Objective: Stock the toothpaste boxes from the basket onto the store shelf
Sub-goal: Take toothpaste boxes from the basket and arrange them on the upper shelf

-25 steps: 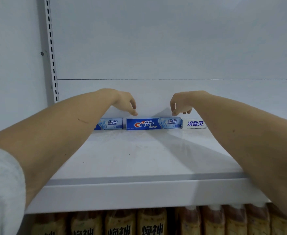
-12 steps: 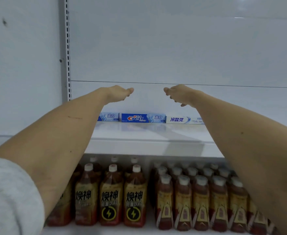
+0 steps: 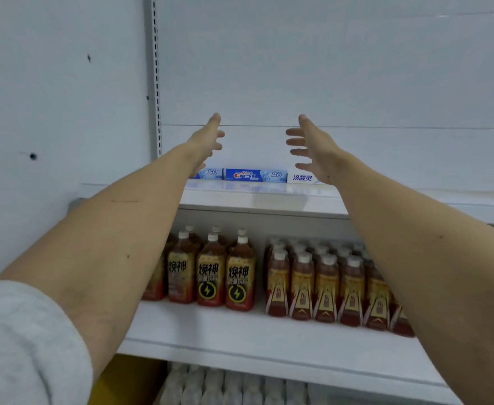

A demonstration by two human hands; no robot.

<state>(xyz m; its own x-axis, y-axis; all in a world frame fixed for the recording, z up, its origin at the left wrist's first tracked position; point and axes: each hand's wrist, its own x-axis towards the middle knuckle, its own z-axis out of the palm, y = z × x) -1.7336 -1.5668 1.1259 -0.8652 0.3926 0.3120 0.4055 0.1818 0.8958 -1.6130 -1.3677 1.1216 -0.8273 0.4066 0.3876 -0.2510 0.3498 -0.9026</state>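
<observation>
A blue Crest toothpaste box (image 3: 256, 175) lies lengthwise at the back of the white upper shelf (image 3: 269, 200). A second blue box (image 3: 210, 173) lies to its left, partly hidden by my left arm. A white box with blue characters (image 3: 302, 178) lies to its right, its end hidden by my right hand. My left hand (image 3: 207, 138) and my right hand (image 3: 313, 147) hover above the boxes with fingers spread, holding nothing. The basket is not in view.
Below, a shelf carries brown drink bottles (image 3: 210, 276) with lightning labels on the left and several smaller red-brown bottles (image 3: 327, 287) on the right. Capped pale bottles (image 3: 225, 387) fill the lowest shelf. A slotted upright (image 3: 153, 83) runs up the back panel.
Both hands let go of the middle Crest box, lifted off it and spread their fingers. The view pulled back and down, bringing the lower bottle shelves into sight.
</observation>
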